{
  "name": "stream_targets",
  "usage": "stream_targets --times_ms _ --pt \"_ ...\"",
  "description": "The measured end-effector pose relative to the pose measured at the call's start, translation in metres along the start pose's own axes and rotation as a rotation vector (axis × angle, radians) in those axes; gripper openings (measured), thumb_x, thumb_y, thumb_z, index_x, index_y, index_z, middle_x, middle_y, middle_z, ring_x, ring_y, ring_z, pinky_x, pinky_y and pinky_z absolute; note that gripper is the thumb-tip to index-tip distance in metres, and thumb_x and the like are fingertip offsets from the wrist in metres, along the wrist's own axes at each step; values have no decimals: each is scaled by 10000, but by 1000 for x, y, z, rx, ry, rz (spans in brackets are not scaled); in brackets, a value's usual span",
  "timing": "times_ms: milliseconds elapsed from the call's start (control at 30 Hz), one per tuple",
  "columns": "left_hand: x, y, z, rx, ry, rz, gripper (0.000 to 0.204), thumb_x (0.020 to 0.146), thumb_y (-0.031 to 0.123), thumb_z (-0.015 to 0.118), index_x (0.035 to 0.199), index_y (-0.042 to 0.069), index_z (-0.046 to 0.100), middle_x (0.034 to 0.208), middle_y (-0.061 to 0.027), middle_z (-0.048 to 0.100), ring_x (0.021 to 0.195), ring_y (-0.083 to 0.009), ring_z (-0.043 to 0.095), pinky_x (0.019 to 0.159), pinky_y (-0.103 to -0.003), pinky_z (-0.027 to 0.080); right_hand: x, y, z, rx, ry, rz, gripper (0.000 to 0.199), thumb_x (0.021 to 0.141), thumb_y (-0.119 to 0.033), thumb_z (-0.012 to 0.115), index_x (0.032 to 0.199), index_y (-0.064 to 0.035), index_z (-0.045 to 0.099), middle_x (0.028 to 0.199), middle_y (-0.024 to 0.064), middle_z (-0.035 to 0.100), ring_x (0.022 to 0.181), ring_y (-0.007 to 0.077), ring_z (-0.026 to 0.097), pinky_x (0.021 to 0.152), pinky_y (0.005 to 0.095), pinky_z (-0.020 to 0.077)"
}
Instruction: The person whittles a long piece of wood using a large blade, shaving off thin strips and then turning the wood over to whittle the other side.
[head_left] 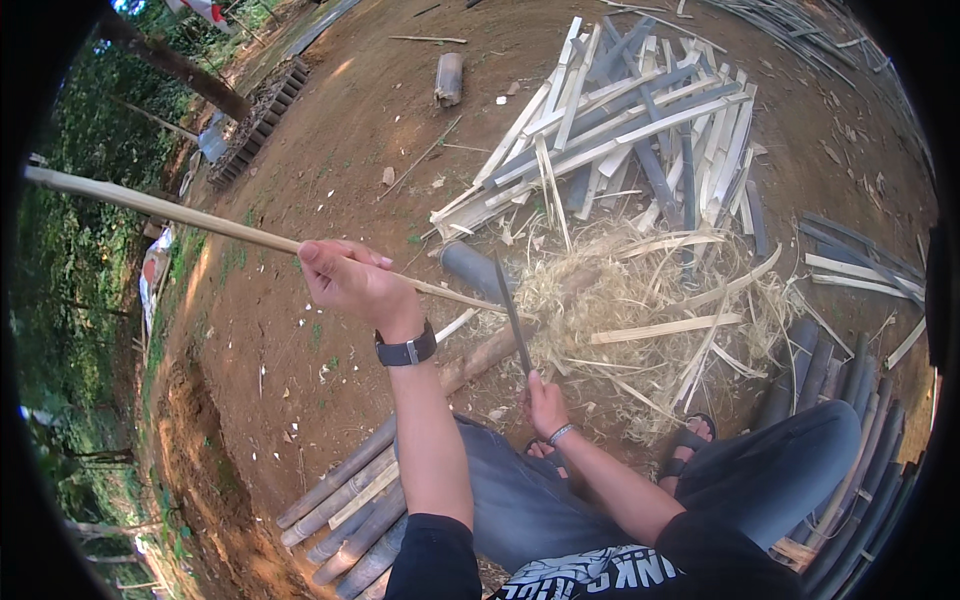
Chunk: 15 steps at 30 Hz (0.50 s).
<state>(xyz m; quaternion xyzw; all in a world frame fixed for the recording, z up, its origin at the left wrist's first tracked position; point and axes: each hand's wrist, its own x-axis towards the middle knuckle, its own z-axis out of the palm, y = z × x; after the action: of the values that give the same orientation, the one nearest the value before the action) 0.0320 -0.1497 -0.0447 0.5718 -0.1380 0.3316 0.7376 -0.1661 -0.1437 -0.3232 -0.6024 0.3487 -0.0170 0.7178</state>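
Note:
My left hand (352, 284), with a dark watch on the wrist, is closed around a long pale bamboo strip (190, 215). The strip slants from the far left down to the middle, where its thinner end reaches the blade of a knife (513, 318). My right hand (546, 405) grips the knife's handle, and the long dark blade points up and away from me. Whether blade and strip touch, I cannot tell. Below the strip's end a wooden log (482, 358) lies on the ground, partly under a heap of curly bamboo shavings (600, 300).
A pile of split bamboo strips (640, 130) lies beyond the shavings. Bamboo poles (345, 500) lie at my left, and more poles (850, 470) at my right. A short bamboo section (449, 80) rests on the dirt. My sandalled feet (690, 440) are beside the shavings.

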Motion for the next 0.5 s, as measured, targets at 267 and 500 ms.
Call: stream_targets --times_ms 267,500 --pt "-1 0 -7 74 179 -26 512 902 534 516 673 104 361 494 16 339 404 -80 363 377 -216 334 -10 -37 14 2 26 35 620 966 -446 353 666 41 590 471 99 502 486 238 545 528 389 426" --pt "-2 10 -3 23 180 -54 495 893 521 544 696 96 385 489 10 353 398 -91 394 392 -222 358 26 53 4 -154 202 127 664 952 -484 360 546 4 556 474 85 520 463 232 552 491 392 421"
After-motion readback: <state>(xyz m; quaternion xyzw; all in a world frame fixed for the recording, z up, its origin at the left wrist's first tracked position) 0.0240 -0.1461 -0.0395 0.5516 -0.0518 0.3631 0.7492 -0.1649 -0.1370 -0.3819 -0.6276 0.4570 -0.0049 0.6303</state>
